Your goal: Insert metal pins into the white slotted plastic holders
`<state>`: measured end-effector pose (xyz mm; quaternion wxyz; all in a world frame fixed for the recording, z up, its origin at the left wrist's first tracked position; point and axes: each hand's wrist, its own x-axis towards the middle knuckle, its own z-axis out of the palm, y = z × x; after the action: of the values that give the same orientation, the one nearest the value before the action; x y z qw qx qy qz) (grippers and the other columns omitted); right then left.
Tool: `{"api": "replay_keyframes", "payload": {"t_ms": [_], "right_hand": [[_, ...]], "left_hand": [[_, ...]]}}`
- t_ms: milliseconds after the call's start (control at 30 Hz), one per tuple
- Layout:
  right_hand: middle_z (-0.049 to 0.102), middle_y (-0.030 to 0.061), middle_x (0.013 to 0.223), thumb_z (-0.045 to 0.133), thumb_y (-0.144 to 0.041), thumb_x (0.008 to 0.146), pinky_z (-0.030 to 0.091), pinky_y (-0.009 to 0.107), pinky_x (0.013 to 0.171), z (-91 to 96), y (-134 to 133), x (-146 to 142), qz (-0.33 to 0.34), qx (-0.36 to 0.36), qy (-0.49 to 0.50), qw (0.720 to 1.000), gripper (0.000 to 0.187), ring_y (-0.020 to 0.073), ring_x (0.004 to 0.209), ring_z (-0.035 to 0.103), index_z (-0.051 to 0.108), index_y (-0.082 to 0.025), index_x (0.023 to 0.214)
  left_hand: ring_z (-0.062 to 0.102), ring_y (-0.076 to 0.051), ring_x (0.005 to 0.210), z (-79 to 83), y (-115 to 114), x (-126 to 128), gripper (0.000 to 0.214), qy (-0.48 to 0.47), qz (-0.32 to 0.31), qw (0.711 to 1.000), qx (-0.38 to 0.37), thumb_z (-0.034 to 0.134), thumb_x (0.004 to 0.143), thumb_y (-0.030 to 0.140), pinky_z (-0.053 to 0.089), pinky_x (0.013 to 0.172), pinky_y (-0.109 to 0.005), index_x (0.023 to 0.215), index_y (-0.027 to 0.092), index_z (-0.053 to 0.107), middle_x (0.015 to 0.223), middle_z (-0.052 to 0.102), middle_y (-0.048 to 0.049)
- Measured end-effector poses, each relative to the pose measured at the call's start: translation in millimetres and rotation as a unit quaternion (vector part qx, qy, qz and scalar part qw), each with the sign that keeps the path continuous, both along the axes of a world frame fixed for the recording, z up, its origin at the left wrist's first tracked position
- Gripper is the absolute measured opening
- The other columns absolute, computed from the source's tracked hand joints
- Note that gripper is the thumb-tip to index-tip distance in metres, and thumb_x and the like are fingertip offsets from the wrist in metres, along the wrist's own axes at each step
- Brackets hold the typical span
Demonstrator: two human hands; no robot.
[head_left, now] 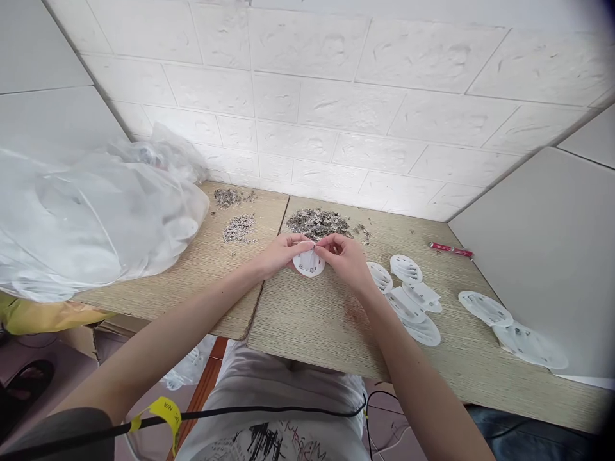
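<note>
White disc (309,263) pinched between left hand (283,251) and right hand (343,257), upper rim hidden. Metal bits (317,223) lie at twelve o'clock.

Bright, even daylight; shadows are soft. The bag (86,218) glares white at left. Edges bend and corners blur.

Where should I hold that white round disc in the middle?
Probably by its rim, pinching from the left and right sides. The white disc is thin and flat, with little marks across its face, and the left hand and right hand pinch its upper edge that way.
</note>
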<state>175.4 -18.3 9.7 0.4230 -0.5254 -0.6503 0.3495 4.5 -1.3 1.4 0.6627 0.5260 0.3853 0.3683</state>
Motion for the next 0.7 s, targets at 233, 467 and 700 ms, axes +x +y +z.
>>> {"api": "replay_keyframes", "payload": {"t_ms": [233,467,700], "right_hand": [[0.061,0.0023,0.067,0.067,-0.040,0.074,0.038,0.026,0.053,-0.4,-0.4,-2.2,0.003,-0.021,0.024,0.999,0.023,0.0137,0.059,0.050,0.064,-0.017,0.077],[0.058,-0.0003,0.067,0.061,-0.042,0.078,0.039,0.025,0.052,-6.5,2.5,-2.0,0.011,-0.070,0.052,0.996,0.024,0.0126,0.059,0.051,0.058,-0.018,0.081],[0.060,0.0013,0.075,0.059,-0.039,0.080,0.041,0.026,0.057,-8.8,1.8,-3.8,0.021,-0.085,0.041,0.995,0.022,0.0135,0.066,0.052,0.057,-0.019,0.086]], "left_hand": [[0.054,-0.009,0.055,-0.8,0.7,2.9,0.022,0.022,0.040,0.998,0.036,0.070,0.074,0.034,0.042,0.054,-0.021,0.074,0.013,0.068,0.063,0.064,-0.0001],[0.056,-0.011,0.059,-3.8,1.5,2.1,0.025,0.030,0.044,0.997,0.055,0.071,0.072,0.037,0.042,0.056,-0.022,0.075,0.012,0.071,0.068,0.068,-0.0027],[0.057,-0.012,0.060,-5.1,0.8,2.6,0.027,0.068,0.059,0.993,0.078,0.070,0.070,0.038,0.041,0.056,-0.023,0.077,0.012,0.073,0.069,0.069,-0.0041]]}}
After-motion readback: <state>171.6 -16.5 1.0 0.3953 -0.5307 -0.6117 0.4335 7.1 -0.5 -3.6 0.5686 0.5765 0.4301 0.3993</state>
